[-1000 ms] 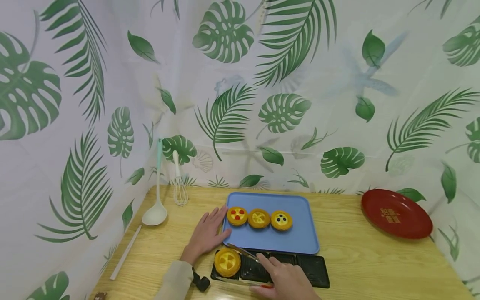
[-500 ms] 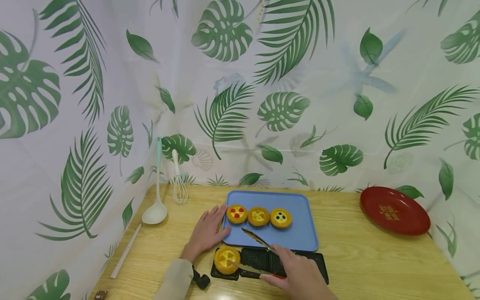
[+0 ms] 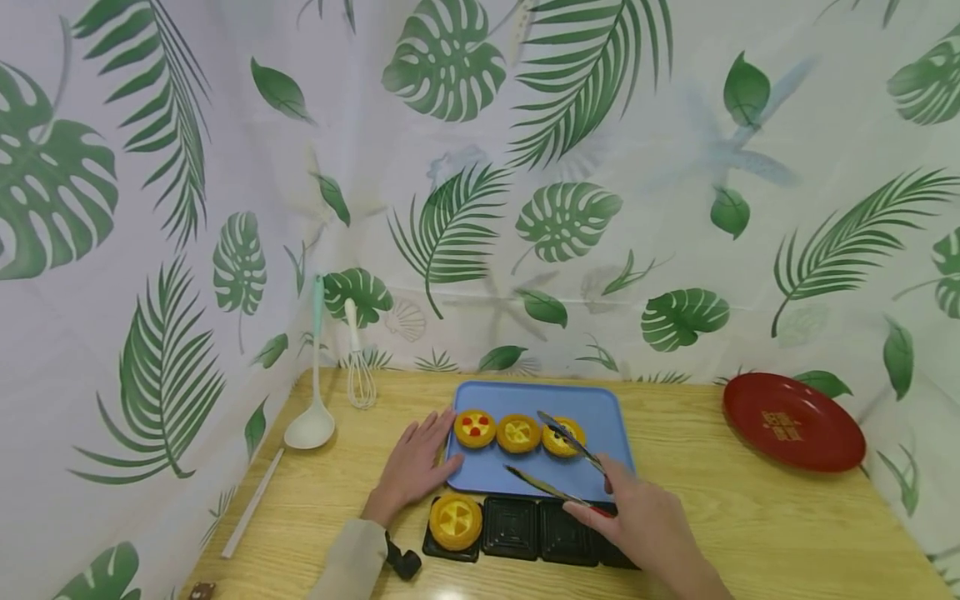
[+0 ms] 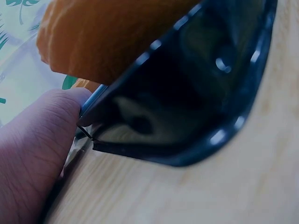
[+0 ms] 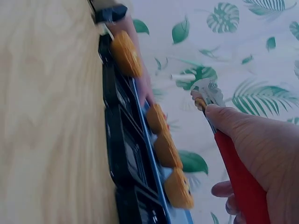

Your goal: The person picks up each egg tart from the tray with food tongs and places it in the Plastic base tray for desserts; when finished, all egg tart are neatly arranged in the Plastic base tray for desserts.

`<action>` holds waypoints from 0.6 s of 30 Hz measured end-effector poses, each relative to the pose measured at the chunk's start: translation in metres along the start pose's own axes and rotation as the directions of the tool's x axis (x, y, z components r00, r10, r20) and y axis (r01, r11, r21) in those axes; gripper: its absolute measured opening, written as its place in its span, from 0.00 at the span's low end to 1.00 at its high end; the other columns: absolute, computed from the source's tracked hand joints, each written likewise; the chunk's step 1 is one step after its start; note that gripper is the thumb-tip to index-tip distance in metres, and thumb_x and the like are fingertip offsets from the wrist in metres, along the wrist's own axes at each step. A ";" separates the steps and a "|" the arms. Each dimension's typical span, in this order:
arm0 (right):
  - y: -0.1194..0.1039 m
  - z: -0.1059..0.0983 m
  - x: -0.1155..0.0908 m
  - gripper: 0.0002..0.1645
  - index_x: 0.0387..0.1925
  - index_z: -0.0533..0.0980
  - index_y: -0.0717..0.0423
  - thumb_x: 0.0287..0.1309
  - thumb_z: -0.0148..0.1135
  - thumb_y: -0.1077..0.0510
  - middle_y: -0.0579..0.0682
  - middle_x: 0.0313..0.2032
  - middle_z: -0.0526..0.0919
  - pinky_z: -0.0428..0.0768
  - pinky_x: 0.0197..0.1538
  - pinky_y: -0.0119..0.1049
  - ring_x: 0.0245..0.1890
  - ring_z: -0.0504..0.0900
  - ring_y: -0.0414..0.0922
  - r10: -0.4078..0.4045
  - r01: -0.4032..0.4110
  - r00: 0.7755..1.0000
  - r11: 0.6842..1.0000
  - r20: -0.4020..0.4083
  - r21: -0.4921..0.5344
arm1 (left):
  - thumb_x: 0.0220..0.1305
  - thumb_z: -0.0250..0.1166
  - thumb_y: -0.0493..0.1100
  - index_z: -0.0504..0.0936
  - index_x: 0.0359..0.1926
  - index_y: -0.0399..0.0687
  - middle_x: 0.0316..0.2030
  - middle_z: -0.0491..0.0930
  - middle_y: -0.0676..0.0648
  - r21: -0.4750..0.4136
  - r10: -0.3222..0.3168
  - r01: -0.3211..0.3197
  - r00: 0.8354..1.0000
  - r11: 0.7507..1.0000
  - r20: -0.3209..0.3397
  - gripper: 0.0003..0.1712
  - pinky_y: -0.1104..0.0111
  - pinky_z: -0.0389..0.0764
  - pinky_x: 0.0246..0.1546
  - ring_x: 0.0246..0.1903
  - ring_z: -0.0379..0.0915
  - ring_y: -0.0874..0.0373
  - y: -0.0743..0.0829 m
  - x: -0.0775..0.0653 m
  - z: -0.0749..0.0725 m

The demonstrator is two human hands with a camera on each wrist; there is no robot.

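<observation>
My right hand (image 3: 654, 521) grips a pair of tongs (image 5: 240, 182) by its red handle. The tongs' two arms are spread over the blue tray (image 3: 525, 397), with nothing between them. One arm crosses above the egg tart with dark dots (image 3: 575, 428). Left of that, a plain-topped tart (image 3: 517, 433) and a tart with red dots (image 3: 475, 428) complete the row. My left hand (image 3: 412, 462) lies with extended fingers at the tray's left edge. In front, another tart (image 3: 455, 522) sits in the leftmost section of a black tray (image 3: 512, 527).
A red oval plate (image 3: 821, 425) is at the right, by the patterned cloth backdrop. Along the left stand a white ladle (image 3: 309, 427) with a green handle and a whisk (image 3: 361, 383). A white stick (image 3: 253, 504) lies on the wooden table (image 3: 705, 467).
My right hand has moved the tongs up and rightward, from around the tart in the black tray to over the blue tray. The left hand has stayed put.
</observation>
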State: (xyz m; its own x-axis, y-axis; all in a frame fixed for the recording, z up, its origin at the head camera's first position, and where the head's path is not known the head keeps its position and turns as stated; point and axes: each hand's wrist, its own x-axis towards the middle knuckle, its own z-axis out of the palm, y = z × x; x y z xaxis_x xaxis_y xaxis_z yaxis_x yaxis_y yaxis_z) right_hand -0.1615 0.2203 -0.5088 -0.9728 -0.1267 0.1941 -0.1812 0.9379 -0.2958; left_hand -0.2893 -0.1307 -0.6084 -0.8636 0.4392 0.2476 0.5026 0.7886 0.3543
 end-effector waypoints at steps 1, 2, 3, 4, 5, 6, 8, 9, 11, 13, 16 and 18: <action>0.004 -0.001 0.002 0.52 0.62 0.78 0.54 0.52 0.66 0.19 0.42 0.29 0.81 0.63 0.17 0.34 0.15 0.64 0.38 -0.003 0.003 1.000 1.000 -0.008 -0.013 | 0.76 0.51 0.68 0.54 0.84 0.49 0.81 0.57 0.49 0.002 -0.003 0.003 1.000 1.000 0.004 0.47 0.45 0.51 0.78 0.80 0.51 0.45 0.000 0.000 0.000; 0.008 -0.001 0.005 0.51 0.61 0.78 0.54 0.51 0.67 0.19 0.43 0.31 0.83 0.63 0.16 0.34 0.16 0.65 0.38 -0.006 0.006 1.000 1.000 -0.015 -0.020 | 0.76 0.51 0.68 0.53 0.84 0.49 0.81 0.56 0.49 0.005 -0.006 0.006 1.000 1.000 0.010 0.47 0.45 0.51 0.78 0.80 0.50 0.45 0.000 0.000 0.000; 0.012 -0.001 0.007 0.51 0.61 0.78 0.54 0.52 0.67 0.20 0.44 0.32 0.83 0.64 0.16 0.34 0.16 0.65 0.38 -0.007 0.006 1.000 1.000 -0.018 -0.030 | 0.76 0.50 0.69 0.53 0.84 0.49 0.81 0.56 0.50 0.009 -0.009 0.009 1.000 1.000 0.014 0.47 0.45 0.51 0.79 0.81 0.50 0.46 0.000 0.000 0.000; 0.016 -0.002 0.008 0.52 0.62 0.78 0.55 0.52 0.67 0.20 0.46 0.33 0.84 0.64 0.17 0.34 0.16 0.66 0.39 -0.004 0.004 1.000 0.999 -0.018 -0.038 | 0.76 0.50 0.69 0.53 0.84 0.49 0.81 0.55 0.50 0.009 -0.011 0.011 1.000 1.000 0.018 0.47 0.45 0.51 0.79 0.81 0.49 0.46 0.000 0.000 0.001; 0.020 -0.002 0.010 0.52 0.62 0.77 0.56 0.52 0.67 0.20 0.47 0.34 0.85 0.64 0.17 0.34 0.17 0.67 0.39 0.002 -0.003 1.000 0.999 -0.012 -0.049 | 0.76 0.51 0.68 0.53 0.84 0.49 0.81 0.56 0.50 0.006 -0.009 0.009 1.000 1.000 0.016 0.47 0.45 0.51 0.78 0.81 0.49 0.46 0.000 0.000 0.001; 0.023 -0.002 0.011 0.53 0.62 0.77 0.57 0.52 0.67 0.20 0.47 0.35 0.85 0.65 0.17 0.34 0.18 0.67 0.39 0.007 -0.008 1.000 0.998 -0.010 -0.060 | 0.76 0.51 0.68 0.53 0.84 0.50 0.81 0.56 0.50 0.007 -0.009 0.009 1.000 1.000 0.018 0.47 0.45 0.51 0.79 0.81 0.49 0.46 0.000 0.000 0.001; 0.028 -0.003 0.014 0.54 0.63 0.77 0.59 0.52 0.68 0.21 0.48 0.34 0.84 0.65 0.18 0.35 0.18 0.68 0.41 0.023 -0.023 1.000 0.997 -0.001 -0.075 | 0.76 0.50 0.69 0.52 0.84 0.51 0.82 0.54 0.51 0.013 -0.017 0.016 1.000 1.000 0.024 0.47 0.46 0.50 0.79 0.81 0.48 0.47 -0.001 0.000 0.001; 0.030 -0.003 0.016 0.56 0.64 0.76 0.60 0.52 0.67 0.20 0.49 0.34 0.83 0.65 0.18 0.35 0.19 0.68 0.42 0.032 -0.031 0.999 0.996 0.008 -0.085 | 0.76 0.50 0.69 0.52 0.84 0.51 0.82 0.55 0.51 0.012 -0.018 0.018 1.000 1.000 0.022 0.47 0.46 0.50 0.79 0.81 0.49 0.47 -0.001 0.000 0.000; 0.034 -0.004 0.019 0.59 0.66 0.75 0.62 0.52 0.66 0.19 0.51 0.35 0.82 0.68 0.19 0.36 0.21 0.71 0.43 0.055 -0.051 0.998 0.993 0.032 -0.105 | 0.76 0.51 0.68 0.52 0.84 0.51 0.81 0.55 0.51 0.011 -0.019 0.019 1.000 1.000 0.017 0.47 0.47 0.50 0.79 0.81 0.49 0.47 -0.001 -0.001 0.000; 0.038 -0.005 0.021 0.62 0.68 0.73 0.65 0.52 0.65 0.18 0.53 0.37 0.83 0.70 0.20 0.38 0.23 0.73 0.45 0.074 -0.067 0.996 0.991 0.054 -0.119 | 0.75 0.51 0.68 0.52 0.84 0.52 0.81 0.55 0.51 0.012 -0.022 0.022 1.000 1.000 0.019 0.47 0.47 0.50 0.79 0.81 0.49 0.47 -0.001 -0.001 -0.001; 0.044 -0.005 0.023 0.65 0.69 0.71 0.67 0.52 0.64 0.17 0.59 0.44 0.85 0.72 0.21 0.38 0.26 0.75 0.46 0.094 -0.083 0.992 0.987 0.080 -0.136 | 0.76 0.50 0.68 0.52 0.84 0.52 0.82 0.55 0.51 0.009 -0.021 0.020 1.000 1.000 0.019 0.47 0.47 0.50 0.79 0.81 0.48 0.47 0.000 0.000 -0.001; 0.048 -0.004 0.024 0.65 0.70 0.71 0.67 0.53 0.64 0.18 0.62 0.47 0.85 0.71 0.21 0.38 0.26 0.75 0.46 0.095 -0.083 0.991 0.987 0.090 -0.136 | 0.76 0.50 0.68 0.52 0.84 0.52 0.82 0.54 0.51 0.004 -0.022 0.022 1.000 1.000 0.018 0.47 0.47 0.49 0.79 0.81 0.48 0.47 0.001 0.000 0.000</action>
State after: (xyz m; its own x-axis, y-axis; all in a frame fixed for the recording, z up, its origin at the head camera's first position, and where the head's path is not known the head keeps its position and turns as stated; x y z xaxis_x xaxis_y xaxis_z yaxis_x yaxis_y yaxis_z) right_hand -0.1931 0.2631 -0.5145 -0.9947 -0.0652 0.0801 -0.0788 0.9804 -0.1805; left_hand -0.2887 -0.1304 -0.6082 -0.8751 0.4293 0.2232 0.4832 0.7999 0.3560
